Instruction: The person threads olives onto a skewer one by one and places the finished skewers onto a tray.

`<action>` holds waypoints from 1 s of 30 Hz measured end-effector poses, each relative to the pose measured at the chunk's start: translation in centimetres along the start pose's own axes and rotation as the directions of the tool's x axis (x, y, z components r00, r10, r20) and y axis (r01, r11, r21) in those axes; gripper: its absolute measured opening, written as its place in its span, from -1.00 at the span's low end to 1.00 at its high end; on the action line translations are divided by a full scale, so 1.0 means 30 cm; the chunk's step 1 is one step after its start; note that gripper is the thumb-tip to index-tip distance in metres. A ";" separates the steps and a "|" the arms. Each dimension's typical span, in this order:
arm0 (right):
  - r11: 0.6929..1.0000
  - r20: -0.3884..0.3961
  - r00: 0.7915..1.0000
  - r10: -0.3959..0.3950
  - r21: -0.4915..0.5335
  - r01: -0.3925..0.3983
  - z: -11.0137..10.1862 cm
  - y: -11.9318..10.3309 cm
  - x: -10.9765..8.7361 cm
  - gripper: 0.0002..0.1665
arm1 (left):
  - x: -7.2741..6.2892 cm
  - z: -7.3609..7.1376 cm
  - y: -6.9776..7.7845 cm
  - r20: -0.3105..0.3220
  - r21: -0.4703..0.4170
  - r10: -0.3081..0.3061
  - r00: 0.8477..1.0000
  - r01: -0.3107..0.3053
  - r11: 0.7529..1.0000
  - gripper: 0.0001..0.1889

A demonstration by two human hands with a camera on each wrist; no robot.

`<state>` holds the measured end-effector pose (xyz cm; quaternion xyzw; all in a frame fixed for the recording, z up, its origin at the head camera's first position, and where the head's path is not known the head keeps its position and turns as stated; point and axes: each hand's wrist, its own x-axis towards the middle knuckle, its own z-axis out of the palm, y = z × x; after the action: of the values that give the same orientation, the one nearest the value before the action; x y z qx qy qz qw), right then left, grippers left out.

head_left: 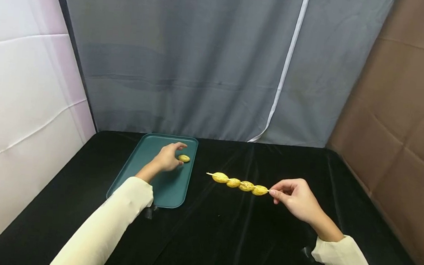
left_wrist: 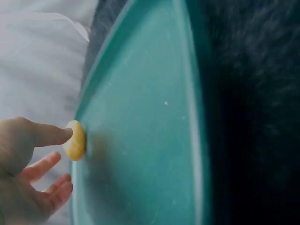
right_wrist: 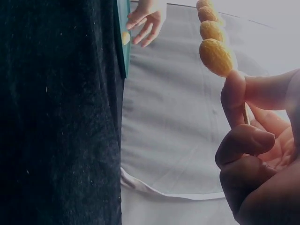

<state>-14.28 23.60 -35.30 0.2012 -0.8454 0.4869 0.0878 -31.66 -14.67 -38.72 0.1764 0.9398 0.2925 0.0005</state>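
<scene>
My right hand (head_left: pixel 297 199) pinches one end of a thin skewer between thumb and fingers. Threaded along it are several yellow, rough-skinned oval pieces (head_left: pixel 246 186), and a bare tip sticks out at the far left end. In the right wrist view the nearest oval piece (right_wrist: pixel 217 57) sits just beyond the thumb and forefinger. Over the green tray (head_left: pixel 152 144), my left hand (head_left: pixel 167 157) reaches with thumb and fingers spread around a single loose yellow oval piece (head_left: pixel 184 158). The left wrist view has the thumb overlapping this loose piece (left_wrist: pixel 77 145); whether it touches cannot be told.
Black cloth (head_left: pixel 227 236) covers the table, with the tray at the left of it. A grey curtain (head_left: pixel 202 66) hangs at the back, a white sheet (head_left: pixel 22 94) at the left and a brown one (head_left: pixel 412 122) at the right.
</scene>
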 end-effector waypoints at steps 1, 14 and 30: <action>1.000 0.003 1.000 -0.002 -0.001 0.002 -0.002 0.001 0.002 -0.94 | 0.004 0.006 -0.006 0.009 0.018 -0.018 1.000 0.018 1.000 -0.44; 1.000 0.030 1.000 -0.009 -0.024 0.009 -0.031 -0.008 0.036 -0.95 | 0.010 -0.001 -0.011 0.040 0.076 -0.087 0.995 0.084 0.994 -0.71; 0.996 -0.013 0.999 -0.039 -0.074 0.038 -0.083 0.003 0.019 -0.94 | -0.166 -0.014 0.177 -0.175 -0.335 0.446 0.878 -0.479 0.811 -0.85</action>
<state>-14.94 25.61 -33.91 0.2108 -0.8581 0.4549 0.1107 -25.28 -12.49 -35.97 0.3834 0.7957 0.4622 -0.0790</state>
